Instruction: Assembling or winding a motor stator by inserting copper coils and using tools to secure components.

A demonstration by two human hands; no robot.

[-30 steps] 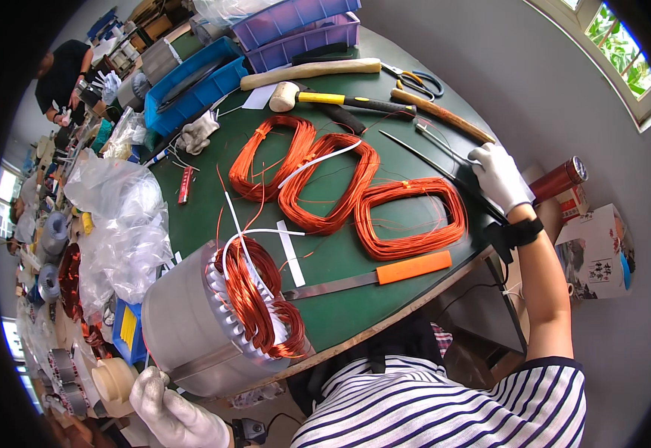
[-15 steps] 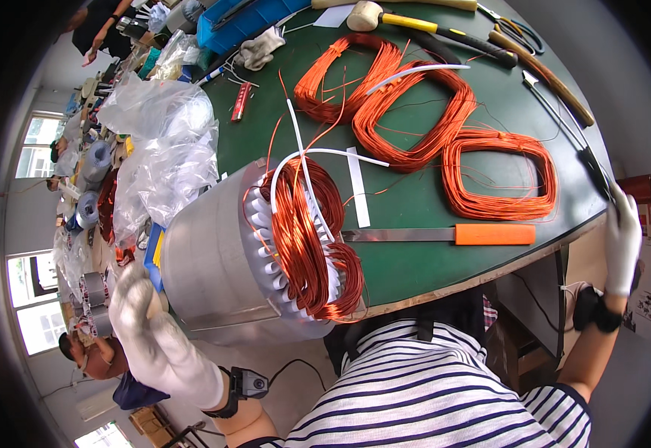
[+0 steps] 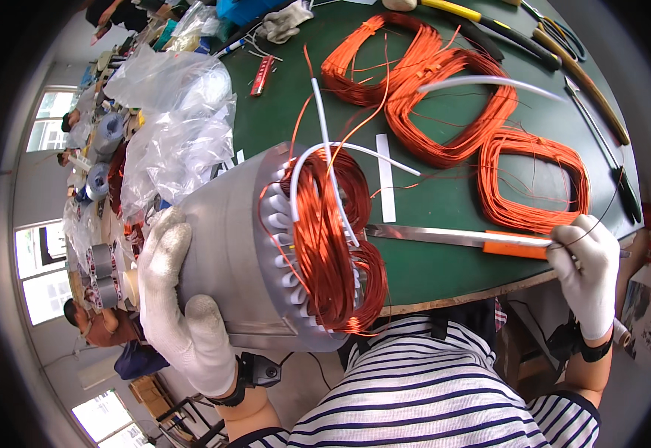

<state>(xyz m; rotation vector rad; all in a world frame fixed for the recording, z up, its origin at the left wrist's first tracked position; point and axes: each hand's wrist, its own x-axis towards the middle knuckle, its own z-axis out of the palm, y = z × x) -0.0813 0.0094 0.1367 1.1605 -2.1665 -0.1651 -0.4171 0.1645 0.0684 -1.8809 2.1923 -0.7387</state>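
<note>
A grey metal motor stator [image 3: 228, 239] lies on its side at the table's near left edge. Copper windings [image 3: 321, 246] bulge from its open end, which is ringed with white slot liners. White sleeving [image 3: 321, 112] and loose wire ends stick up from the windings. My gloved left hand [image 3: 180, 306] rests against the stator's left side, fingers and thumb spread. At the near right edge, my gloved right hand [image 3: 588, 269] pinches a slim pale rod [image 3: 527, 240], its exact kind unclear. The rod passes over an orange-handled knife [image 3: 512, 250]. A thin dark wire crosses my right fingers.
Three orange copper coils [image 3: 534, 179] lie across the green table [image 3: 445, 269]. A mallet [image 3: 482, 19], scissors [image 3: 564, 37] and a black-handled tool [image 3: 624, 194] lie beyond, at right. Clear plastic bags [image 3: 172, 127] crowd the left. Other people are in the background at left.
My left hand has moved right onto the stator. My right hand has come down and left from the table's right edge, now gripping the pale rod. The view has shifted slightly.
</note>
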